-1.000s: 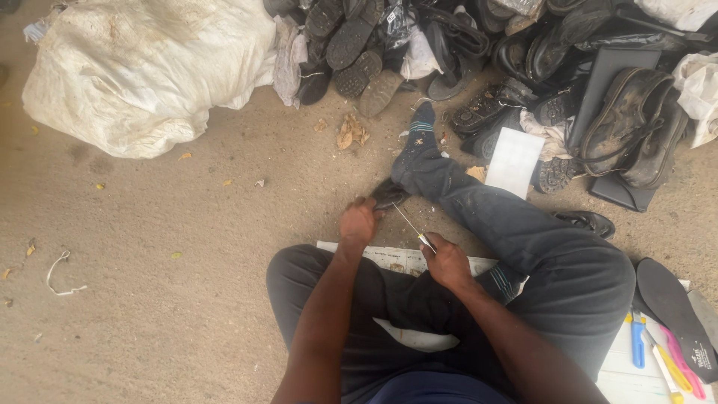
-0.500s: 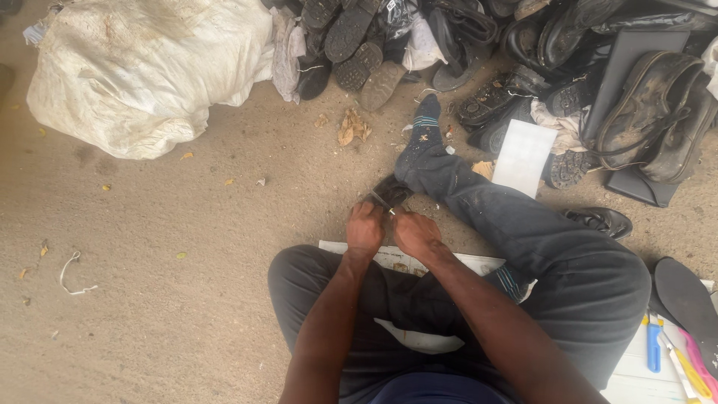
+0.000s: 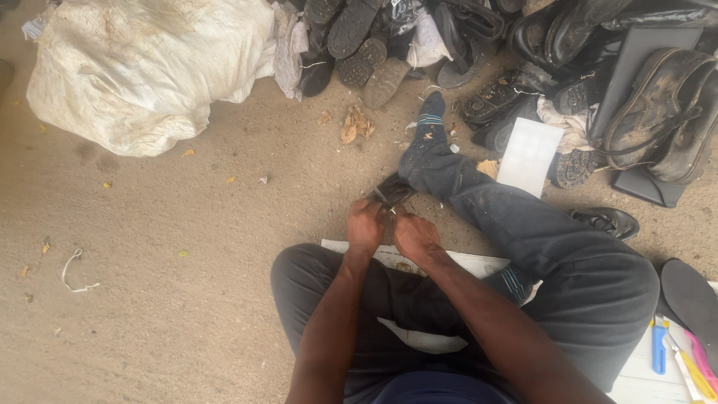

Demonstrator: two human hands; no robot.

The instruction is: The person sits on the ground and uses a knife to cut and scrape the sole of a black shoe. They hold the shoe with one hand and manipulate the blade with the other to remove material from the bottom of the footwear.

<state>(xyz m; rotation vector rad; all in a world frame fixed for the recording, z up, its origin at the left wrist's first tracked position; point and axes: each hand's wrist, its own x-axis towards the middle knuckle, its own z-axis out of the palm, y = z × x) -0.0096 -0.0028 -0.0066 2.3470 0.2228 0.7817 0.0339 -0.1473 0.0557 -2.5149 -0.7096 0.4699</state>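
I sit on the ground with my legs in dark trousers, one leg stretched out towards a pile of shoes. My left hand (image 3: 366, 224) and my right hand (image 3: 413, 234) are close together above my knees, both gripping a small dark piece (image 3: 392, 190) that sticks out beyond my fingers, beside my outstretched leg (image 3: 479, 202). The fingers of both hands are closed on it. What the piece is, I cannot tell; a thin light strand or tool shows between the hands.
A full white sack (image 3: 142, 67) lies at the back left. A heap of worn dark shoes (image 3: 523, 45) fills the back right, with a white card (image 3: 529, 155) near it. A black sole (image 3: 692, 299) and coloured tools (image 3: 673, 359) lie at the right.
My right hand, which was apart and lower with a thin strand stretched between the hands, has come up next to my left hand on the dark piece.
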